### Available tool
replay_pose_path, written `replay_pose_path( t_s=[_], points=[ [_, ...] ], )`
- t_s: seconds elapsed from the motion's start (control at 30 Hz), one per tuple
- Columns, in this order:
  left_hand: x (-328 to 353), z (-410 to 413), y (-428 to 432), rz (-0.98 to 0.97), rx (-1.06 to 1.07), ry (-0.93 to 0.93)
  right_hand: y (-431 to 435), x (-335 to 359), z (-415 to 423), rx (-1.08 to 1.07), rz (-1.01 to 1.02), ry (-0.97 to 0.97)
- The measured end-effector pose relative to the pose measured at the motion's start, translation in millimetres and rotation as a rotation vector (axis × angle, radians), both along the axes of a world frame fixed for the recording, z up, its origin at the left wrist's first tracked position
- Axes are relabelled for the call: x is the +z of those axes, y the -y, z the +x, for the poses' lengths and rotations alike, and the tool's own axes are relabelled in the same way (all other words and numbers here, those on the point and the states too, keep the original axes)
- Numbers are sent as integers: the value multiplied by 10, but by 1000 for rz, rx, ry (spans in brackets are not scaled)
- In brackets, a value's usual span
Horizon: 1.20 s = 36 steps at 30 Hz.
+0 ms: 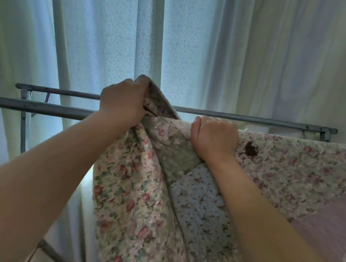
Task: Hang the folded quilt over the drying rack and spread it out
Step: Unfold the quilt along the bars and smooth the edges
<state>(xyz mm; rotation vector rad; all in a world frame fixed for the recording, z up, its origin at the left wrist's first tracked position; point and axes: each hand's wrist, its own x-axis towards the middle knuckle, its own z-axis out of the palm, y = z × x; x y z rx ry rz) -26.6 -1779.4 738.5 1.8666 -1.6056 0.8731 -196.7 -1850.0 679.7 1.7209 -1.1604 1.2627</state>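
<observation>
While the left grip (121, 102) and right grip (214, 138) each clench the bunched edge of the quilt (137, 189), it hangs beneath them, apparently draped over the drying rack (39, 106) beyond. Soft, bulky, likely heavy: take its bound edge.

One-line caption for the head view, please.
Left hand and right hand grip the top edge of the floral quilt before the grey drying rack and pale curtains.

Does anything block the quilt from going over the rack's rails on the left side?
Nothing visible does. The left hand and right hand grip the quilt at the rack, whose rails run bare to the left; the curtain hangs behind them.
</observation>
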Motion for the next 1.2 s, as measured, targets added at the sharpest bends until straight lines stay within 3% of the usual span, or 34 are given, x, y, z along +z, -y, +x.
replay_pose_path(
  t_s=[0.13, 0.3, 0.4, 0.6, 0.73, 1.03, 1.2],
  points=[
    [-103, 56, -50, -50, 106, 28, -36, 11, 21, 9, 32, 13],
    [-105, -116, -49, 12, 81, -44, -34, 18, -37, 6, 27, 19],
    [-31, -164, -82, 144, 21, -104, -63, 47, -12, -13, 76, -26],
    [241, -155, 87, 512, -131, 158, -104, 188, 136, 30, 318, -55],
    [358, -93, 305, 722, -131, 186, -133, 156, 246, -5, 343, -41],
    [271, 467, 235, 311, -299, -232, -150, 104, 272, -164, 290, -16],
    [63, 818, 20, 137, -278, -151, -115, 70, 329, -187, 278, -24]
  ],
)
